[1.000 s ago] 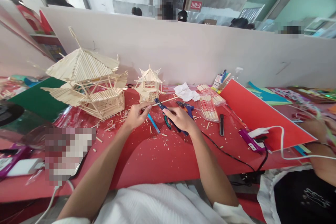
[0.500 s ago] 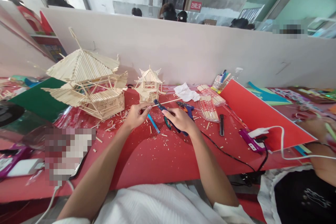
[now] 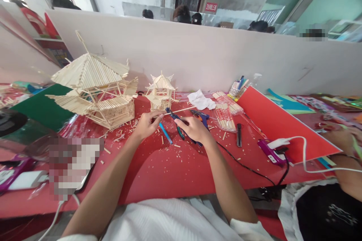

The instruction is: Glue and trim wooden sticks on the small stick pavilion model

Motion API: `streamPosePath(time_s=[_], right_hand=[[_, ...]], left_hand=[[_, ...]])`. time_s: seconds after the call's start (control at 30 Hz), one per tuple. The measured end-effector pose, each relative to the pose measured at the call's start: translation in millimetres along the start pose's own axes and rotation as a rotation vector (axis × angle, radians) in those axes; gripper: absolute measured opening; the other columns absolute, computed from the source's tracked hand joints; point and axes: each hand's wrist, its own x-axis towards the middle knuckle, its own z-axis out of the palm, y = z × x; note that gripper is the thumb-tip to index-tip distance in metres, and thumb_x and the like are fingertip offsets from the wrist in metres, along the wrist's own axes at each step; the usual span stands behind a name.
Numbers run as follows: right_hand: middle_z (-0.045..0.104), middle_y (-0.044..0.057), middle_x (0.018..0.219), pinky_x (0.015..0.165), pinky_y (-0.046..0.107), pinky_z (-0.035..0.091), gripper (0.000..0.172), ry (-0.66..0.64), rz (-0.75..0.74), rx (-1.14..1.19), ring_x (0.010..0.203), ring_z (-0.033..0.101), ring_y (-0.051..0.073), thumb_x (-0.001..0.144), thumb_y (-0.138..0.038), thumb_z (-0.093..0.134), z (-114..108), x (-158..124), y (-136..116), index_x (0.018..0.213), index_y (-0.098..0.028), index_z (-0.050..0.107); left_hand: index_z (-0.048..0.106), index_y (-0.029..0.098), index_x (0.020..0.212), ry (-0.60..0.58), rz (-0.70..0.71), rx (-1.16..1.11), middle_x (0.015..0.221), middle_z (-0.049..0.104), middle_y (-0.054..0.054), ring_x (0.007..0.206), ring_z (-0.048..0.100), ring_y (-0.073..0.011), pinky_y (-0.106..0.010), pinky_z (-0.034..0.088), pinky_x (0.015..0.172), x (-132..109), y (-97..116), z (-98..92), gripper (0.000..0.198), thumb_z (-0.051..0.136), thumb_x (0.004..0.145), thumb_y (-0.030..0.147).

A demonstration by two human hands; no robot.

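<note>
Between finger and thumb, my left hand [image 3: 148, 124] pinches a thin wooden stick [image 3: 183, 111] that runs off to the right. My right hand [image 3: 194, 128] is closed round a pair of dark blue pliers [image 3: 172, 113], whose jaws are at the stick beside my left fingertips. A blue pen [image 3: 165, 133] lies on the red table below the hands. Just beyond them stands a small stick pavilion [image 3: 161, 90]. The larger stick pavilion [image 3: 93, 90] is to its left. A blue glue gun [image 3: 202, 116] lies right behind my right hand.
Wood scraps litter the red table [image 3: 158, 173]. Bagged sticks [image 3: 224, 115], a white tissue [image 3: 201, 99] and a black cutter [image 3: 239, 134] lie to the right. A red board [image 3: 277, 124] leans near a purple power strip [image 3: 271, 152]. At left is a phone [image 3: 79, 165]; another person's arm [image 3: 347, 162] shows at right.
Hardly anything differs. My hands, the stick and the pliers keep their places; the whole view has shifted very slightly.
</note>
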Motion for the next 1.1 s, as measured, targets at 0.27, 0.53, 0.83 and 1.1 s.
streamPosePath(time_s=[0.27,0.53,0.83,1.1], right_hand=[[0.066,0.003,0.066,0.06,0.028,0.036,0.06,-0.024,0.027,-0.028,0.065,0.062,0.018,0.096,-0.07,0.036,0,1,0,0.075,-0.021,0.064],[0.068,0.004,0.069,0.06,0.028,0.037,0.06,-0.022,0.013,-0.057,0.067,0.063,0.018,0.096,-0.07,0.035,0,0,0,0.078,-0.021,0.065],[0.07,0.005,0.069,0.064,0.028,0.04,0.061,-0.027,0.007,-0.092,0.07,0.066,0.02,0.097,-0.068,0.033,1,0,0,0.087,-0.021,0.071],[0.071,0.004,0.07,0.061,0.028,0.037,0.058,-0.033,0.035,-0.15,0.069,0.065,0.021,0.097,-0.067,0.036,3,1,-2,0.088,-0.023,0.073]], left_hand=[[0.077,0.014,0.105,-0.005,0.0,0.022,0.102,0.079,-0.011,0.092,0.074,-0.0247,-0.032,0.055,0.082,1,1,-3.2,0.037,0.051,0.097,0.039],[0.077,0.015,0.107,-0.007,0.017,0.026,0.102,0.079,-0.01,0.096,0.074,-0.025,-0.032,0.055,0.086,0,-5,-1.2,0.037,0.051,0.098,0.04],[0.075,0.016,0.107,-0.021,0.026,0.013,0.108,0.078,-0.01,0.1,0.073,-0.0249,-0.033,0.053,0.088,0,-4,-1.7,0.034,0.051,0.098,0.038],[0.066,0.016,0.11,-0.083,0.062,0.112,0.099,0.072,-0.008,0.078,0.067,-0.0193,-0.031,0.053,0.073,2,-1,-12.6,0.026,0.056,0.095,0.034]])
